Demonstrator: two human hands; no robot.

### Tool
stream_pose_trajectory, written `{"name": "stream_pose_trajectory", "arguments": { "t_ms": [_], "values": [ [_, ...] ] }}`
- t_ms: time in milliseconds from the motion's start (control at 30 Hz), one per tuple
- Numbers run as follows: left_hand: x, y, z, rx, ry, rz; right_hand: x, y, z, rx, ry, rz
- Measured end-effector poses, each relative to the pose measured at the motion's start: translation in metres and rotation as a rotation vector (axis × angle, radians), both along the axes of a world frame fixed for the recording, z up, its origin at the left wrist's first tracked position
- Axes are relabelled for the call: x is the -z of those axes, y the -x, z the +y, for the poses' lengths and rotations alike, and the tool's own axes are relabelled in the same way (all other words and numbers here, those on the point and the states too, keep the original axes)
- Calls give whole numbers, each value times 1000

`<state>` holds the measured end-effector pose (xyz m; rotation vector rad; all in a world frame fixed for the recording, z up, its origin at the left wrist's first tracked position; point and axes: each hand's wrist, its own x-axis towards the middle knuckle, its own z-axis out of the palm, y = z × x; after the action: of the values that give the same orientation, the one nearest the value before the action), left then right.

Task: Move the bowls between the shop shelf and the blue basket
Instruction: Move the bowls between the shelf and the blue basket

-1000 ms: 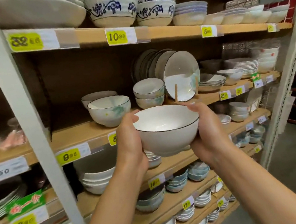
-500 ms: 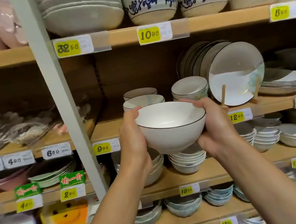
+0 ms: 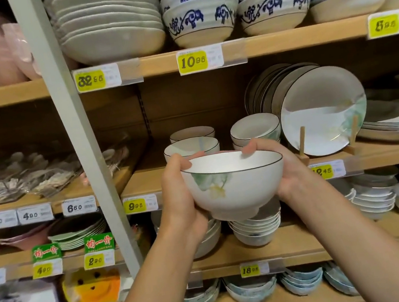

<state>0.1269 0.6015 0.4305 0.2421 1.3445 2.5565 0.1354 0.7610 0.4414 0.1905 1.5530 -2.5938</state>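
**White bowl held in both hands before the 9 95 shelf**

The white bowl (image 3: 235, 184), dark-rimmed with a pale green and yellow leaf print, sits upright in the air, in front of the front edge of the middle shelf (image 3: 140, 181) and not touching it. The left hand (image 3: 177, 196) cups its left wall, and the right hand (image 3: 290, 173) cups its right wall. Each thumb is hooked over the rim, with the fingers curled round the sides and hidden behind the bowl.

Matching bowls (image 3: 191, 147) stand on that shelf just behind it, near a plate (image 3: 322, 110) propped on a wooden stand. A yellow tag (image 3: 136, 205) on the shelf edge, left of the left hand, reads 9 95. The tags on the shelf above read 32 55 (image 3: 96, 78), 10 98 (image 3: 193, 61) and 8 98 (image 3: 386, 24). One below (image 3: 250, 270) reads 18 98. Left of the upright, white tags read 6 50, 4 90, 6 50. Lower down, the yellow ones read 4 90 and 2 90 under green signs (image 3: 98, 242) with red Chinese characters.
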Motion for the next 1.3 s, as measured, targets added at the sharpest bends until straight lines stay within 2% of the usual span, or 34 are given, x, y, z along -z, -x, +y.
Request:
{"name": "stream_pose_trajectory", "arguments": {
  "t_ms": [133,200,300,433,533,600,700,800,900,1033,1167,1300],
  "values": [
    [2,0,6,-91,-53,-44,3,1,-3,201,110,26],
    [5,-1,8,-121,-72,-55,8,-3,-6,274,76,110],
    [9,-2,11,-170,-88,-16,14,-20,-11,260,-8,205],
    [12,-7,18,-407,-58,121,29,-42,-27,315,-64,284],
    [17,-18,24,-568,12,311,43,-49,-49,387,-91,327],
    [26,-25,25,-558,87,413,49,-46,-53,439,-40,339],
    [36,-32,14,-478,213,504,45,-37,-37,393,112,217],
    [26,-22,-5,-339,183,385,38,-25,-15,241,184,98],
    [8,-5,-18,-58,115,185,28,-17,-9,-4,217,27],
    [6,0,-25,148,112,15,21,-6,-11,-167,103,-10],
    [14,-2,-25,137,-13,-42,19,0,-20,-98,33,-86],
    [16,-7,-20,-64,-93,-78,25,-8,-32,7,134,-75]
  ]
}}
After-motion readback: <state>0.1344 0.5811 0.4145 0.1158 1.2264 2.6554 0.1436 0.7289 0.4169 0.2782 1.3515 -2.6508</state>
